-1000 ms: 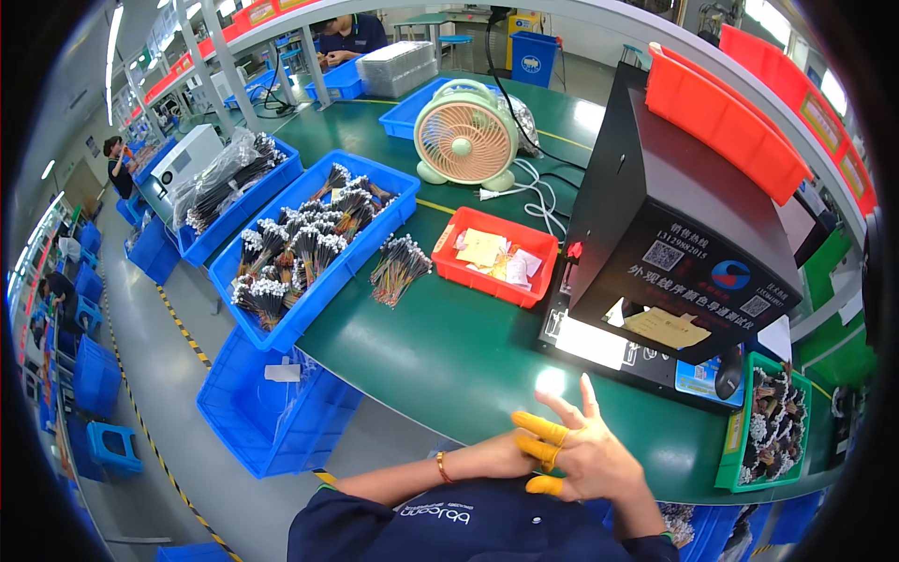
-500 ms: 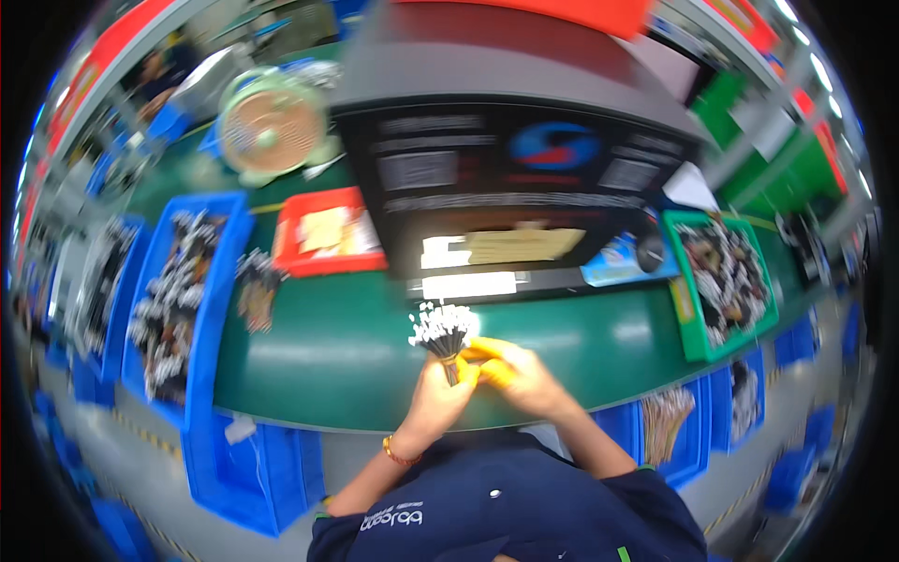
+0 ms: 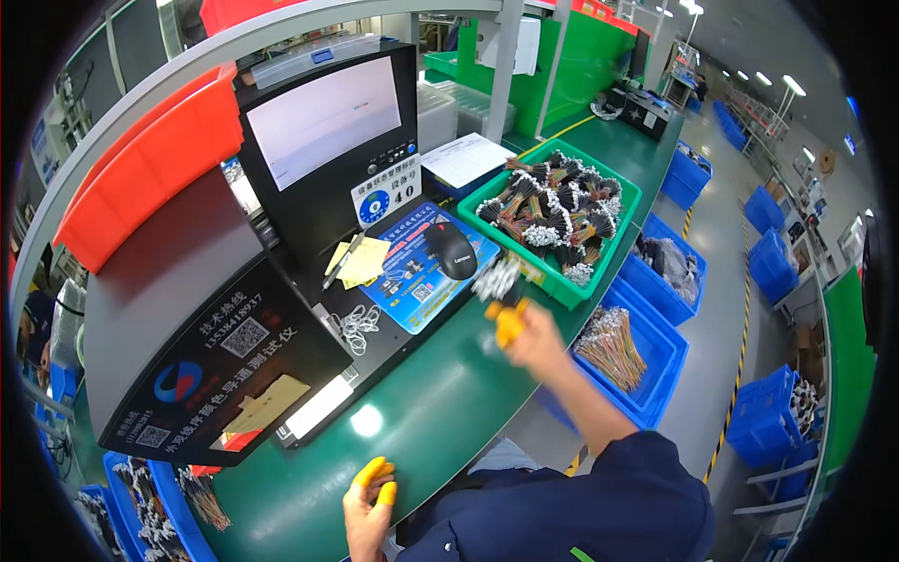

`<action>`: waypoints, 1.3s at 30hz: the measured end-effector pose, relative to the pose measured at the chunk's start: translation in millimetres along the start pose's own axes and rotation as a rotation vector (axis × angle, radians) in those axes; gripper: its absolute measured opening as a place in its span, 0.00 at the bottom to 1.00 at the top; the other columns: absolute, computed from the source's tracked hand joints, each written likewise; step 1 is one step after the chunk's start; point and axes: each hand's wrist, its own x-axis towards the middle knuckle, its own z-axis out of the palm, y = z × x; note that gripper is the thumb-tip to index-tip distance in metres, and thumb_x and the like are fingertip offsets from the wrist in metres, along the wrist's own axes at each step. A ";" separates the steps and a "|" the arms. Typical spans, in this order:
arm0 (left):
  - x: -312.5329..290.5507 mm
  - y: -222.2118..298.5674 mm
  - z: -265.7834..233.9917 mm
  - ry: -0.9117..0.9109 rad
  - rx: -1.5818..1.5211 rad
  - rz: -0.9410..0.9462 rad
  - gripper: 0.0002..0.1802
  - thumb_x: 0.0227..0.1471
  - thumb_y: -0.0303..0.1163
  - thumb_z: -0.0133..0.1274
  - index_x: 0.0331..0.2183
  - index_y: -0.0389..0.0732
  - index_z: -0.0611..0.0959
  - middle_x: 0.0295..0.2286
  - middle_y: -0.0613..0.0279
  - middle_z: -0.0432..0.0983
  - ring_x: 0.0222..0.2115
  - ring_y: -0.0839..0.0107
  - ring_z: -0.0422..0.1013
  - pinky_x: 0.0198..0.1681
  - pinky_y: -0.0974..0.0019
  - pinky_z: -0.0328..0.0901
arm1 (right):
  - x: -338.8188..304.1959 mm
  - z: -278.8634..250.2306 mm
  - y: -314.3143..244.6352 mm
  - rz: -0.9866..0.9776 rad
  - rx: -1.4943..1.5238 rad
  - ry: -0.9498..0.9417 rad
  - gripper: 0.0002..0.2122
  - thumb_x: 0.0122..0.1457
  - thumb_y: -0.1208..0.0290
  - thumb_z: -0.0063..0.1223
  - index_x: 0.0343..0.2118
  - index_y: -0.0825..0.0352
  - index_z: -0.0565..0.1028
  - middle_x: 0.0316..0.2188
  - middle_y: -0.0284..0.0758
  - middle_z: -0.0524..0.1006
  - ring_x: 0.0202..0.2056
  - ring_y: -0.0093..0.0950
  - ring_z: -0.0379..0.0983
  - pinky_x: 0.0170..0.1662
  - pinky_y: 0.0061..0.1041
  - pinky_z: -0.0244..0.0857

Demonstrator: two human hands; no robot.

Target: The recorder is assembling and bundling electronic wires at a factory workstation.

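Green bench [image 3: 487, 393], right hand [image 3: 524, 330] pinching one wire bundle [image 3: 496, 278] just short of green bin [image 3: 626, 225], not dropped yet; left hand [image 3: 367, 501] loosely curled, empty, near edge.

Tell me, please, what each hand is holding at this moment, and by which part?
The right hand pinches a small wire bundle at its lower end, white connectors fanning above. The left hand holds nothing; it rests on the green table.

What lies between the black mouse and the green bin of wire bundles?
In the head view, the right hand holds a wire bundle up between the mouse and the green bin.
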 end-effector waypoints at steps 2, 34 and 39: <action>-8.4 -1.4 -10.3 0.099 -0.075 -0.077 0.18 0.44 0.20 0.46 0.41 0.34 0.69 0.34 0.56 0.71 0.32 0.72 0.69 0.34 0.75 0.63 | 38.0 -26.8 -20.4 -0.218 -0.348 0.337 0.05 0.50 0.74 0.46 0.30 0.68 0.69 0.21 0.31 0.69 0.21 0.19 0.63 0.21 0.19 0.57; -112.1 -4.3 -351.8 1.349 1.096 -0.645 0.15 0.37 0.32 0.52 0.28 0.31 0.74 0.28 0.42 0.72 0.31 0.50 0.69 0.35 0.56 0.64 | 56.1 -15.0 8.7 -0.600 -1.143 0.118 0.12 0.52 0.79 0.40 0.40 0.76 0.65 0.40 0.44 0.67 0.43 0.34 0.63 0.47 0.27 0.55; -133.7 -18.9 -391.0 1.404 0.797 -0.556 0.14 0.35 0.29 0.51 0.27 0.30 0.72 0.24 0.44 0.72 0.26 0.55 0.71 0.30 0.61 0.66 | 48.0 -1.8 6.9 -0.545 -1.057 0.087 0.11 0.52 0.79 0.41 0.39 0.77 0.66 0.39 0.44 0.68 0.42 0.34 0.64 0.46 0.27 0.55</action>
